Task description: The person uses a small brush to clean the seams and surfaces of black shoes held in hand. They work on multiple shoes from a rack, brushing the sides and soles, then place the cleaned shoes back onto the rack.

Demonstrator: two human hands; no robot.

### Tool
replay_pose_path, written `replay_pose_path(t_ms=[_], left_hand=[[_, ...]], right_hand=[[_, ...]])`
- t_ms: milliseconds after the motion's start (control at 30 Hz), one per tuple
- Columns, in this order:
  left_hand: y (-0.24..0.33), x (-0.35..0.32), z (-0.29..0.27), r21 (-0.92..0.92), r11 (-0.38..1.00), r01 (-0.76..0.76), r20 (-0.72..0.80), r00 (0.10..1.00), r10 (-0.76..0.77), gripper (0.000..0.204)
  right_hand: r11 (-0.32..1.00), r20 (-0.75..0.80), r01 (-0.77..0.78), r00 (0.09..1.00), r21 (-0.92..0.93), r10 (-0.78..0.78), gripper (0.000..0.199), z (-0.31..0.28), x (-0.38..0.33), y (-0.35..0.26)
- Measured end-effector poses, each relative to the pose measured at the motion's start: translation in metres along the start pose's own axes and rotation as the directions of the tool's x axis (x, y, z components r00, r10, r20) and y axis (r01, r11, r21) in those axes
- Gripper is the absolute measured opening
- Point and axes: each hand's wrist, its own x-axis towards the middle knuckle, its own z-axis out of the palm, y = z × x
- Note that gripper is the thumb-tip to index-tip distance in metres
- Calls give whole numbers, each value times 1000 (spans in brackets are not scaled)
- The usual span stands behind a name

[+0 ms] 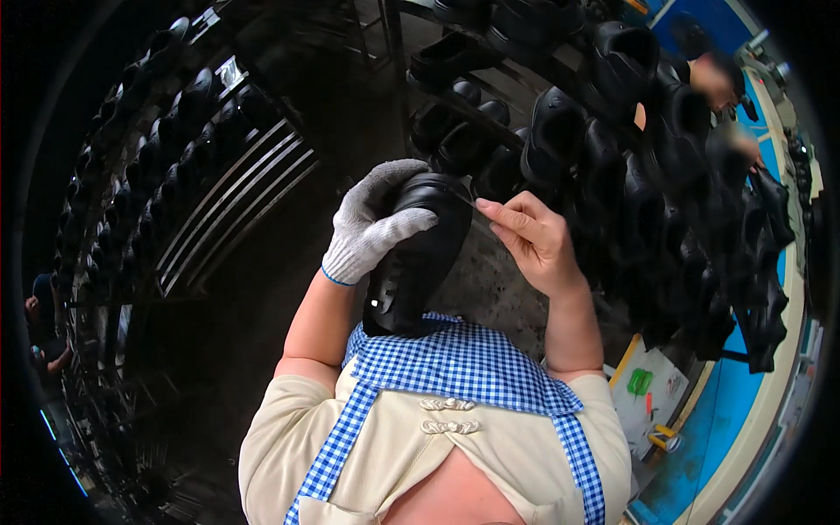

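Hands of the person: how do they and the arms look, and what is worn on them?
The left hand wears a grey knitted work glove with a blue-edged cuff. The right hand is bare, with no glove. Both forearms are uncovered; short cream sleeves end above the elbows. No watch or ring shows.

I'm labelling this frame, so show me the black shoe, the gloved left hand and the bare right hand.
black shoe [418,262], head view, on its side wall.
left hand [372,223], head view, on the glove's back.
right hand [534,241], head view, on the palm.

Shoe factory — racks [219,184] of black shoes [560,122] (rows), blue floor [726,411]
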Motion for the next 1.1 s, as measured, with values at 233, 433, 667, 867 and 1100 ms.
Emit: replay_pose_path(t_ms=[233,433,667,867,1100], left_hand=[[-1,0,7,8,1000,2,55,998,-2,64],[-2,-1,12,24,1000,18,59,998,-19,68],[1,-4,15,12,998,55,37,998,-55,68],[0,-6,16,5,998,66,40,997,-66,69],[0,-7,16,6,997,74,46,996,-74,68]], right_hand=[[975,183,-4,982,-223,46,33,-28,11,-25],[982,124,-60,989,-181,83,34,-23,8,-28],[974,95,-53,993,-221,75,36,-19,3,-28],[941,90,-27,994,-338,60,38,-22,0,-31],[892,139,36,990,-450,30,35,-33,1,-38]])
